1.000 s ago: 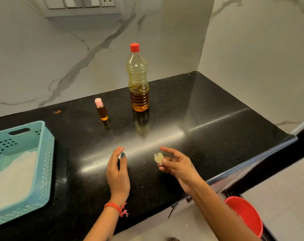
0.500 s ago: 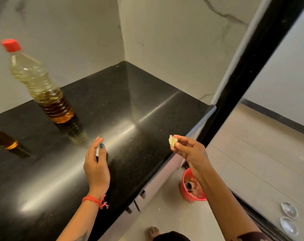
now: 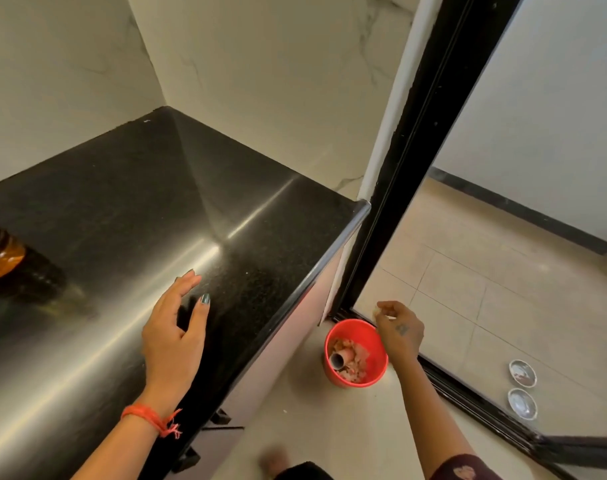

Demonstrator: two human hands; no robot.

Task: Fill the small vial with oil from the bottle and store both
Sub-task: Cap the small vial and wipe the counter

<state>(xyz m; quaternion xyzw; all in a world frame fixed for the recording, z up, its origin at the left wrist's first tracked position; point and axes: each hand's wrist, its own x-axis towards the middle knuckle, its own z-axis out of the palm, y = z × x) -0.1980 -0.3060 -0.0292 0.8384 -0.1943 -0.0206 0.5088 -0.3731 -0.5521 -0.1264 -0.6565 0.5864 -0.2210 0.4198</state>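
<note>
Bottle (image 3: 0, 252), of which we see only the oil-filled lower part, stands on the black desk (image 3: 129, 202) well to the left of our hands. Our left hand (image 3: 174, 337) hovers over the desk near its front edge, fingers spread. Off the desk to the right, our right hand (image 3: 397, 329) pinches a small pale scrap (image 3: 376, 310) over the red bucket (image 3: 355, 353) on the floor.

We have swung right, and our right hand (image 3: 397, 329) has carried what looks like a paper scrap (image 3: 376, 310) off the counter (image 3: 129, 188), down over the red bin (image 3: 355, 355).
</note>
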